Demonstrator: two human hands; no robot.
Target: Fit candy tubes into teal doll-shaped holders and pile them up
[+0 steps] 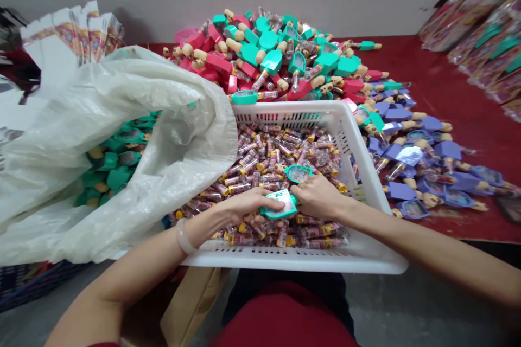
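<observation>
My left hand (248,205) grips a green plastic toy case (279,204) with a shiny clear face, the thumb lying across it. Closed beside it, my right hand (319,196) holds a second green toy case (299,173), whose windowed body sticks out past the fingers. The right fingertips also meet the end of the left hand's case; what they pinch there is hidden. Both hands are over a white plastic basket (366,238) filled with small clear tubes (260,157) with yellow caps and purplish contents.
A translucent sack (195,141) with green toys (118,168) overlaps the basket's left side. Behind lie heaped green and red toys (268,49); purple toys (427,173) spread to the right on the red table (456,103). Packaged toys (480,27) stand at far right, printed cards (77,32) at left.
</observation>
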